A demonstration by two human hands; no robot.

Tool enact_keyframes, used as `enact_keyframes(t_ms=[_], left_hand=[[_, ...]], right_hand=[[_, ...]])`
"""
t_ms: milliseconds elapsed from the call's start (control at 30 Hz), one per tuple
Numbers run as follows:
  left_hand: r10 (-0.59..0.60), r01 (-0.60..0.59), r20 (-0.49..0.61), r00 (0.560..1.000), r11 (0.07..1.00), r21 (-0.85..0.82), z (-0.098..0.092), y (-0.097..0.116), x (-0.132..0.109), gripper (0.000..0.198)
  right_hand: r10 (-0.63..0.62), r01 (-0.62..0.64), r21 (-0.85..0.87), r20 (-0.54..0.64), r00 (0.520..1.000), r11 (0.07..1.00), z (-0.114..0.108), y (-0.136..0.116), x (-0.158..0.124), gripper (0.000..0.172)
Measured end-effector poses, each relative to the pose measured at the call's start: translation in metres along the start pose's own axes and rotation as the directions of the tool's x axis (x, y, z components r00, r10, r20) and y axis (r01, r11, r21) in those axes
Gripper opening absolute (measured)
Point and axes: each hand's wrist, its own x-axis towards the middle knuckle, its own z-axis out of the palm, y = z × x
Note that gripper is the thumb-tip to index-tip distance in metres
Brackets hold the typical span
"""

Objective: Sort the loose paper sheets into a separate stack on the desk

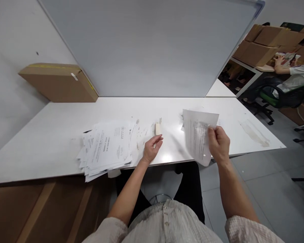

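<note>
My right hand (219, 143) pinches a printed sheet of paper (199, 133) by its right edge, thumb on the near side. The sheet stands raised and slightly bent above the table's front edge. Behind it, other papers (192, 109) lie on the table, mostly hidden. My left hand (152, 148) hovers near the table's front edge, fingers loosely bent and apart, with no held object visible. Just beyond its fingertips is a small beige block (157, 129); whether they touch I cannot tell. Left of that hand lies an uneven stack of printed sheets (108, 146), some overhanging the front edge.
A whiteboard (152, 50) rises at the back of the white table (53, 135). A cardboard box (63, 82) stands at the back left. Stains mark the tabletop. On the right, a person (300, 76) sits at another desk beside stacked cartons (264, 44).
</note>
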Motion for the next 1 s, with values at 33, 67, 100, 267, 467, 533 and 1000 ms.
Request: enact_keyframes(t_ms=[33, 67, 100, 267, 467, 533, 1000], left_hand=[[-0.075, 0.08, 0.051, 0.996, 0.991, -0.104, -0.001, 0.001, 0.0, 0.04], [-0.139, 0.156, 0.096, 0.986, 0.968, -0.199, -0.002, 0.003, 0.0, 0.044], [-0.187, 0.218, 0.135, 0.973, 0.934, -0.282, -0.002, 0.004, 0.0, 0.048], [-0.298, 0.437, 0.352, 0.887, 0.787, -0.436, -0.004, 0.011, 0.003, 0.065], [-0.432, 0.482, 0.217, 0.875, 0.807, -0.34, -0.003, 0.003, 0.003, 0.042], [-0.437, 0.481, 0.204, 0.876, 0.813, -0.329, -0.002, 0.001, 0.003, 0.042], [-0.441, 0.503, 0.27, 0.856, 0.832, -0.236, -0.003, 0.005, 0.005, 0.038]], right_hand=[[0.039, -0.042, 0.083, 0.037, 0.999, 0.996, 0.005, -0.002, -0.002, 0.028], [0.072, -0.084, 0.161, 0.078, 0.994, 0.983, 0.012, -0.002, -0.005, 0.028], [0.099, -0.124, 0.23, 0.121, 0.988, 0.965, 0.02, -0.001, -0.007, 0.027], [0.131, -0.213, 0.347, 0.245, 0.961, 0.913, 0.058, 0.008, -0.024, 0.026], [0.061, -0.161, 0.215, 0.407, 0.911, 0.963, 0.068, 0.023, -0.032, 0.034], [0.093, -0.132, 0.099, 0.33, 0.94, 0.986, 0.064, 0.037, -0.019, 0.035], [0.067, 0.167, -0.593, 0.352, 0.934, 0.788, 0.058, 0.102, 0.045, 0.035]])
